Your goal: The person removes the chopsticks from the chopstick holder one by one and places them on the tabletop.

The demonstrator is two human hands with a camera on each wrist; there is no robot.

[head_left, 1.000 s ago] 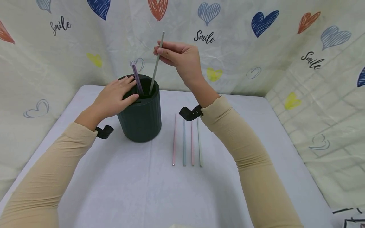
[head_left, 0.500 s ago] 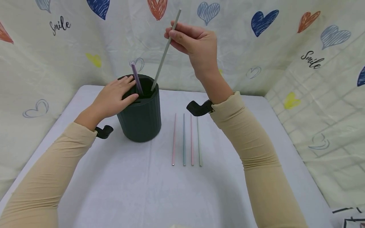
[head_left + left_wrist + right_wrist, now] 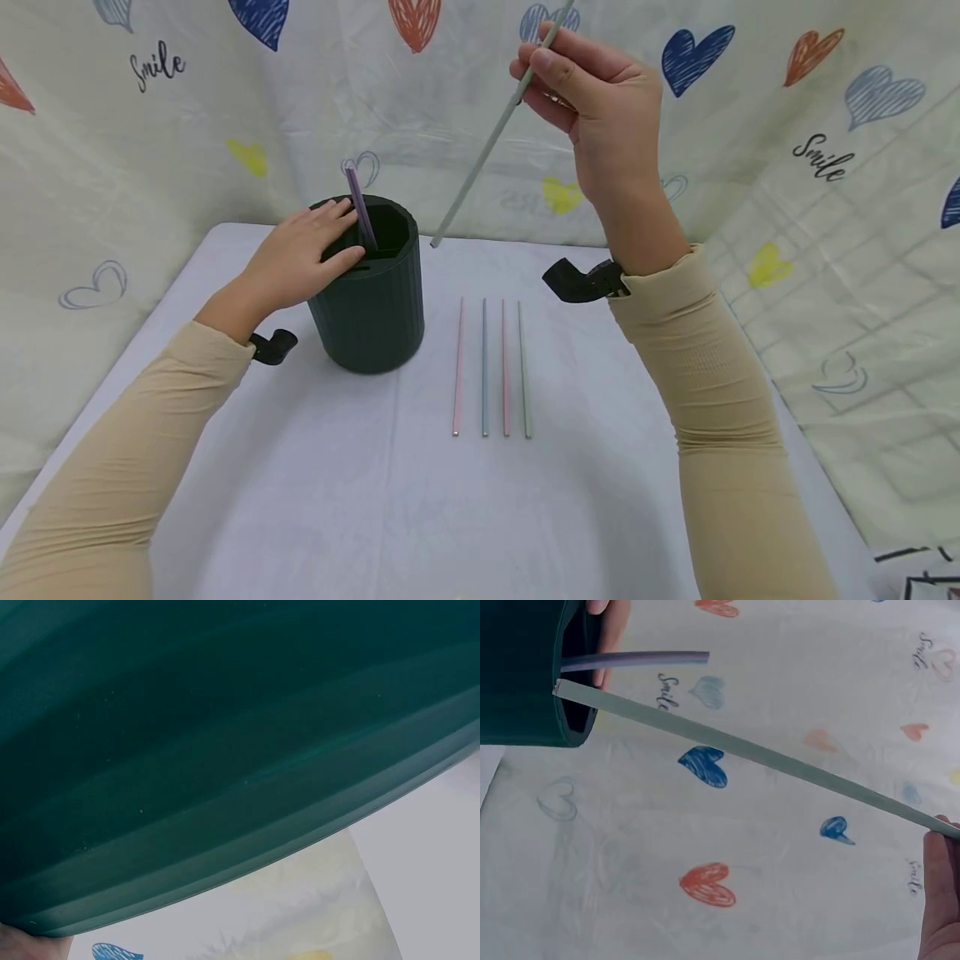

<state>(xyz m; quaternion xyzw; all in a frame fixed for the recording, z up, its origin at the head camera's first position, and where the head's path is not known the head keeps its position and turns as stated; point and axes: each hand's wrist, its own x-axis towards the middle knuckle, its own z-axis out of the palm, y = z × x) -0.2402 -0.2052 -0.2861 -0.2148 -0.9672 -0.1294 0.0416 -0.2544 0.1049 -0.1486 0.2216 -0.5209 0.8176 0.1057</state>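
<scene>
My right hand (image 3: 607, 108) pinches a pale green chopstick (image 3: 476, 171) near its upper end, high above the table. The stick slants down to the left, its lower tip out in the air right of the dark green ribbed holder (image 3: 367, 325). In the right wrist view the same chopstick (image 3: 757, 754) overlaps the holder's mouth at its tip. My left hand (image 3: 298, 254) rests on the holder's rim, fingers extended and thumb on the front. A purple chopstick (image 3: 361, 207) stands leaning inside the holder; its lower part is hidden. The holder's wall (image 3: 225, 750) fills most of the left wrist view.
Several pastel chopsticks, among them a blue one (image 3: 485, 367) and a green one (image 3: 524, 371), lie side by side on the white-covered table (image 3: 315, 500), right of the holder. Behind hangs a cream curtain (image 3: 465, 108) printed with hearts.
My right hand has risen and moved right, drawing the pale green chopstick out of the holder. My left hand has stayed on the rim, and the chopsticks on the table have not moved.
</scene>
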